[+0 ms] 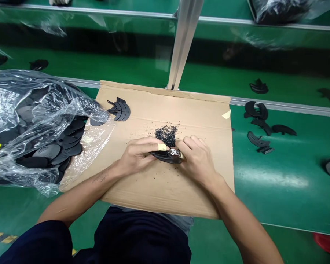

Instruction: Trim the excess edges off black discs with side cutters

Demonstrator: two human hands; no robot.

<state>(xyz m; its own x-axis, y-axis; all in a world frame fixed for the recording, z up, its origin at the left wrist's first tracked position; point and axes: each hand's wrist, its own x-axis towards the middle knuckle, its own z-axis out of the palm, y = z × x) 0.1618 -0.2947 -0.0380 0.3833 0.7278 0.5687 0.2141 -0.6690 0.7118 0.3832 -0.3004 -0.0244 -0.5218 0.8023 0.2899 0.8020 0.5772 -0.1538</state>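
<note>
My left hand [139, 154] grips a flat black plastic part [165, 156] over a sheet of cardboard [159, 183]; its fingertip is wrapped in pale tape. My right hand [198, 157] is closed on a small metal-tipped tool [176, 151] that touches the part's edge. Just beyond both hands lies a little heap of black shavings [167, 134]. A small stack of the same black parts [120, 109] rests on the cardboard's far left.
A clear plastic bag [30, 124] full of black parts lies at the left. More loose black parts [260, 124] are scattered on the green bench [277, 176] to the right. A metal post [183, 44] rises behind the cardboard.
</note>
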